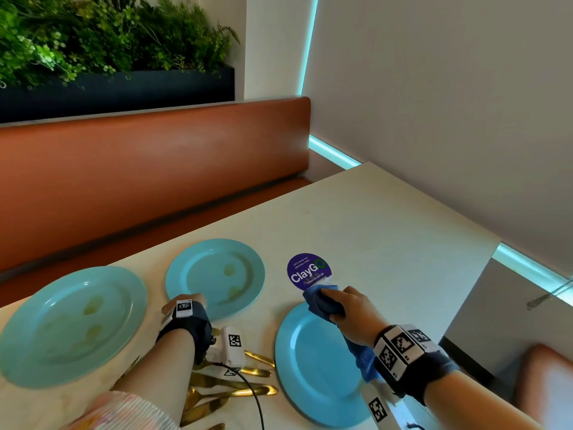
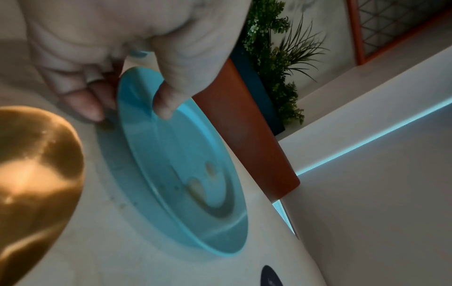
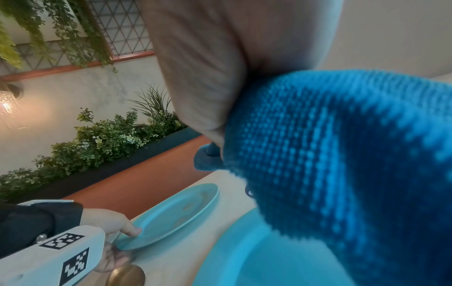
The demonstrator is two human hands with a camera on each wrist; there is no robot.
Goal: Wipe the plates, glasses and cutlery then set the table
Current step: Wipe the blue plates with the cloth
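Note:
Three light-blue plates lie on the white table (image 1: 387,218). My left hand (image 1: 186,304) pinches the near rim of the smudged middle plate (image 1: 217,274), thumb (image 2: 166,104) on top and fingers (image 2: 88,104) under the edge; the same plate (image 2: 186,174) fills the left wrist view and the plate (image 3: 176,211) shows in the right wrist view. My right hand (image 1: 347,308) grips a bunched blue cloth (image 1: 322,301) over the far edge of the right plate (image 1: 313,364). The cloth (image 3: 342,154) fills the right wrist view. A larger smudged plate (image 1: 71,321) sits at the left.
Gold cutlery (image 1: 229,386) lies in a loose pile between the plates, under my left wrist. A purple round sticker (image 1: 307,270) is on the table beyond the cloth. An orange bench back (image 1: 155,169) runs along the far side, with a planter (image 1: 117,88) above it.

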